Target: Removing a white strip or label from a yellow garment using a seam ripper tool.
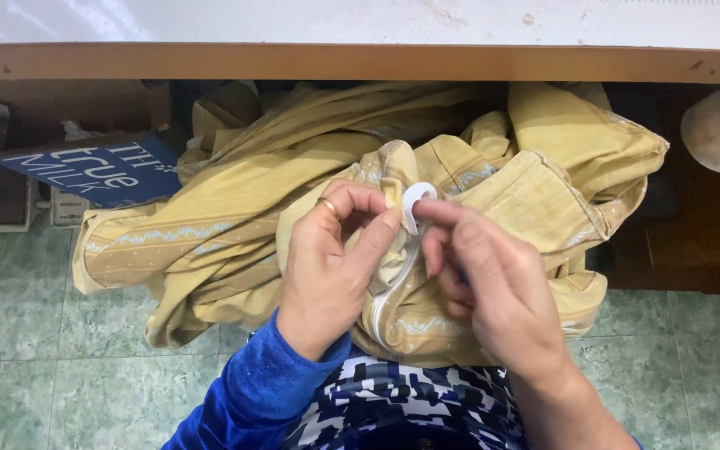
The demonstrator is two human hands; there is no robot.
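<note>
The right hand [493, 283] pinches the looped end of a white elastic band [415, 200] between thumb and forefinger. The left hand [331, 267], ring on one finger, has its thumb and forefinger closed on the yellow fabric [235, 242] just beside the loop, possibly touching the band as well. The band runs down along the fabric's edge. The fabric lies bunched on the person's lap, under a wooden table edge [360, 62], above a green tiled floor [43, 333].

Mustard-yellow cloth [235, 225] with pale-blue patterned bands, a white zipper [395, 287], blue sleeve [252, 396], green tiled floor [27, 333].
</note>
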